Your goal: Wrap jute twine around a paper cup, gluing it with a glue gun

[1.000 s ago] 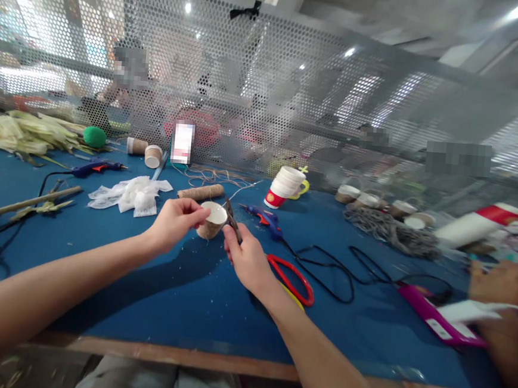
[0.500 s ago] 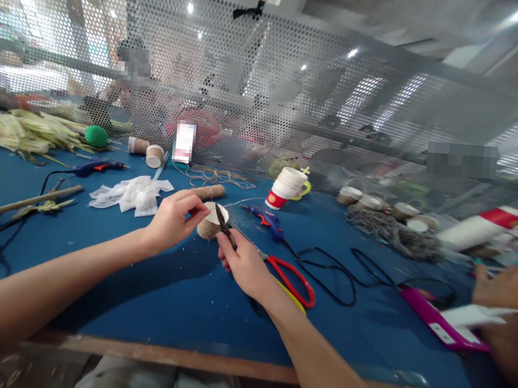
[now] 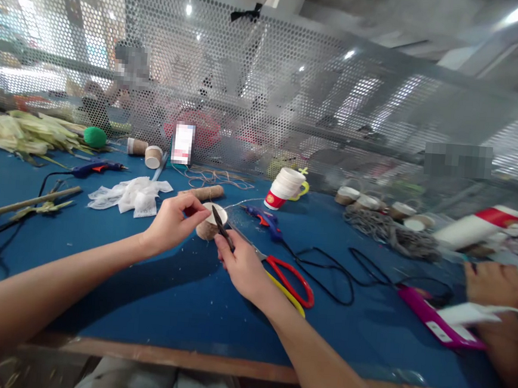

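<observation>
My left hand [image 3: 174,220] is closed in a pinch at the left of a twine-wrapped cup [image 3: 206,229]; what its fingertips hold is too small to make out. My right hand [image 3: 242,261] is closed on a dark pointed tool [image 3: 223,228], whose tip lies over the cup's white opening near my left fingertips. Behind the cup lies a brown twine roll [image 3: 207,193]. Scissors with red and yellow handles [image 3: 290,280] rest beside my right hand, their blades partly hidden. A blue glue gun [image 3: 263,220] lies just beyond.
Stacked paper cups [image 3: 281,190] stand behind the glue gun. White cloth [image 3: 131,196] and a stick [image 3: 29,203] lie left. To the right are grey cord [image 3: 386,231], a purple power strip [image 3: 437,321] and another person's hand [image 3: 496,284]. A mesh panel [image 3: 248,97] rises behind.
The tool's tip has shifted slightly left, nearer my left fingertips. At the right, the other person's hand has moved slightly left. The whole view has shifted a little.
</observation>
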A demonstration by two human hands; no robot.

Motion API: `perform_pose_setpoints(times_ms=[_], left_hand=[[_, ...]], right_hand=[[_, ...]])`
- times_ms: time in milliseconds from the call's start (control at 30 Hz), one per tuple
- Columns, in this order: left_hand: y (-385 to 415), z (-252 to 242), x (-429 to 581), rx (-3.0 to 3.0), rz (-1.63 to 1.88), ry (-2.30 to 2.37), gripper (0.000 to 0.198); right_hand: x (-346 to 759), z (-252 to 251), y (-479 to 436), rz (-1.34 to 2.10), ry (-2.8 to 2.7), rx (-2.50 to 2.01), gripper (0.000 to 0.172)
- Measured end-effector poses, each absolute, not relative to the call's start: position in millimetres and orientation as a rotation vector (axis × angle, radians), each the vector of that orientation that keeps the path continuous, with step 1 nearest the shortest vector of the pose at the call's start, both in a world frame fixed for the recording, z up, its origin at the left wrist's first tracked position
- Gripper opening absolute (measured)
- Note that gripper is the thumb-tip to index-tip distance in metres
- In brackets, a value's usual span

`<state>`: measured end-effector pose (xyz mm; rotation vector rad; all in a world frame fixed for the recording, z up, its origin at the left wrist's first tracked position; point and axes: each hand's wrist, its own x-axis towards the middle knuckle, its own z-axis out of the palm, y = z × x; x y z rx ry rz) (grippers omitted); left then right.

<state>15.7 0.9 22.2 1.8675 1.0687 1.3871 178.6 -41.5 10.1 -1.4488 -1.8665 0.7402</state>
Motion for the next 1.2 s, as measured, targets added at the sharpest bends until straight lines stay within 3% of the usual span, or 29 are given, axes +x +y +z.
perform_pose_setpoints(times_ms=[167,267,567,833,1000,1200], left_hand=[[2.0,22.9,20.5,1.133,1.065,0.788,0.024],[6.5,23.6,16.4,1.074,0.89,0.7,0.022],[19.8,38.0,-8.4,2.996,1.268,0.726,0.015],[22.2,27.1,-7.2,3.277,1.566,0.685,0.008],[14.5,24.8,2.4,2.638,1.542,0.863,0.013],[3.6,19.3,21.2,1.204,0.997,0.82,0.022]], right_hand=[[177.9,12.6,-42.7,0.688,-1.883,-1.452,0.031],[179.4,13.2,-41.2,0.613,-1.904,-1.473,0.028],[186.3,10.7,-36.0,0.751,-1.841,-1.471,0.031],[184.1,11.0,-37.5,0.756,-1.85,-1.47,0.03],[182.8,12.4,-39.1,0.715,-1.862,-1.469,0.031],[181.0,14.9,-41.5,0.639,-1.855,-1.527,0.028]])
